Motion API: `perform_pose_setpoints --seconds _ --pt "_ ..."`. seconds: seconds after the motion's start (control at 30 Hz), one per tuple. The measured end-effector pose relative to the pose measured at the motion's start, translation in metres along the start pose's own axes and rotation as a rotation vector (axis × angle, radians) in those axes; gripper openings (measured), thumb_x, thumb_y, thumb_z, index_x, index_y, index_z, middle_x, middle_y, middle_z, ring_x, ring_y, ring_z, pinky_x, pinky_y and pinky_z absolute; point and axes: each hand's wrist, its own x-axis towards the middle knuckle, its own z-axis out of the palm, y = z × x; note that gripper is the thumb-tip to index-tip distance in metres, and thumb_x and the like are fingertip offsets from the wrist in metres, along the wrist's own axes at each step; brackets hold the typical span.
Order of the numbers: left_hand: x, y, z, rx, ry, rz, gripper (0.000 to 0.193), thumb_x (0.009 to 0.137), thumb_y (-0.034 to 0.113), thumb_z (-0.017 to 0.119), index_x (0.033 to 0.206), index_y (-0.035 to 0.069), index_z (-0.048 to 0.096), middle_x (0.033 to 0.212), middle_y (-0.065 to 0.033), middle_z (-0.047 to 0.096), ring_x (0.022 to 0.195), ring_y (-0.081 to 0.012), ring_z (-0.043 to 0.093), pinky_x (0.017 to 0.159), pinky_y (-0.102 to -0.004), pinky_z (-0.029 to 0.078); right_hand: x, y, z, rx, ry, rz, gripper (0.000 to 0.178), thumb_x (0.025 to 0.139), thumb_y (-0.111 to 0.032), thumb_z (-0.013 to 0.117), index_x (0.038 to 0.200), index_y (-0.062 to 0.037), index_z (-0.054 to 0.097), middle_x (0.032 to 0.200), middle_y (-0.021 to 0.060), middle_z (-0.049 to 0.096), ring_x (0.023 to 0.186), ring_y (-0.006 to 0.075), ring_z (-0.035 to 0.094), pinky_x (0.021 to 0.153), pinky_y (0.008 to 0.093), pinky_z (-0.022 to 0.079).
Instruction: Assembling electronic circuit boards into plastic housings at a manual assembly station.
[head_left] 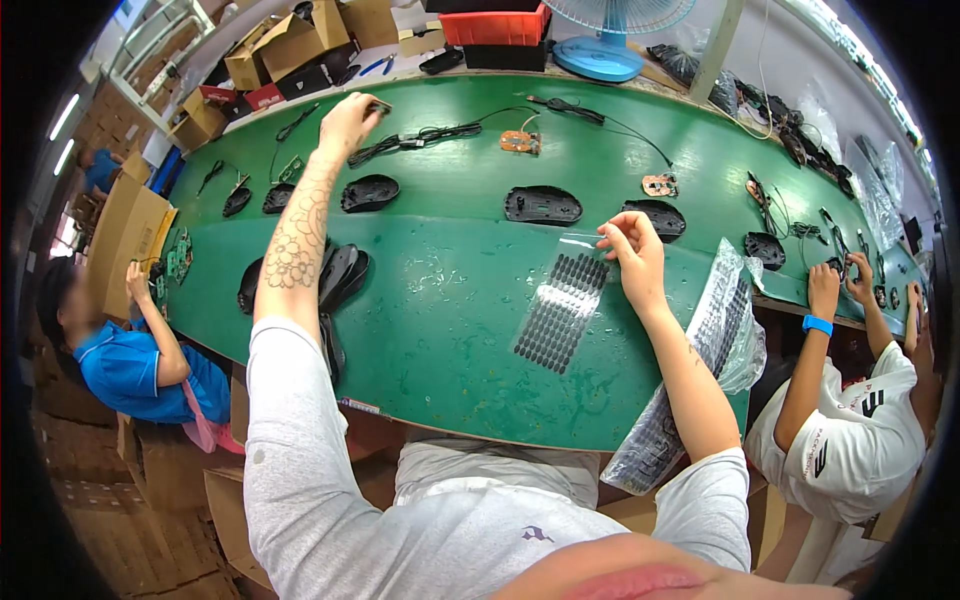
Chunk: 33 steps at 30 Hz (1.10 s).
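My left hand [347,128] is stretched out to the far side of the table, its fingers closed on a small dark piece [379,105] seen nearly edge-on; its kind I cannot make out. Close by lies a coiled black cable [415,142]. Between thumb and fingers, my right hand [636,255] pinches the top corner of a clear sheet of black oval stickers [563,312], which hangs or lies over the near half of the table. Beyond that hand are black mouse shells [543,205] and a small orange-brown circuit board [520,141] with a cable.
Stacked mouse shells [343,275] sit by my left forearm. A plastic-wrapped bundle of sheets [690,370] lies at the near right edge. Co-workers sit left [150,350] and right [850,420]. A blue fan [600,58] and red bin [494,25] stand at the back.
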Motion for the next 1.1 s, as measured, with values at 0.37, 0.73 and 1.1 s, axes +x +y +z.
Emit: perform_pose_setpoints --seconds 0.37,0.73,1.1 --pt "-0.016 0.006 0.016 -0.283 -0.394 -0.155 0.029 0.082 0.008 0.058 0.109 0.008 0.067 0.104 -0.0054 0.072 0.069 -0.0183 0.065 0.064 -0.0307 0.052 -0.002 0.000 0.005 0.011 -0.004 0.002 0.013 0.094 -0.013 0.058 0.103 -0.0038 0.055 0.095 0.0083 0.065 0.077 0.0137 0.063 0.067 0.0216 0.047" --pt "-0.108 -0.143 0.020 0.286 -0.148 -0.871 0.029 0.090 0.025 0.050 0.114 0.013 0.060 0.113 -0.0117 0.067 0.108 -0.0353 0.058 0.088 -0.0553 0.043 0.004 -0.004 0.009 0.008 0.005 -0.036 0.013 0.092 -0.010 0.059 0.103 -0.0035 0.055 0.093 0.0076 0.065 0.075 0.0136 0.063 0.066 0.0222 0.048" --pt "-0.082 -0.149 0.055 0.071 -0.214 -0.611 0.035 0.084 0.020 0.060 0.119 0.018 0.059 0.115 -0.0103 0.066 0.105 -0.0327 0.062 0.088 -0.0464 0.050 0.002 0.002 0.006 -0.026 0.014 0.016 0.013 0.092 -0.009 0.059 0.103 -0.0038 0.055 0.093 0.0075 0.065 0.075 0.0135 0.063 0.065 0.0217 0.047"
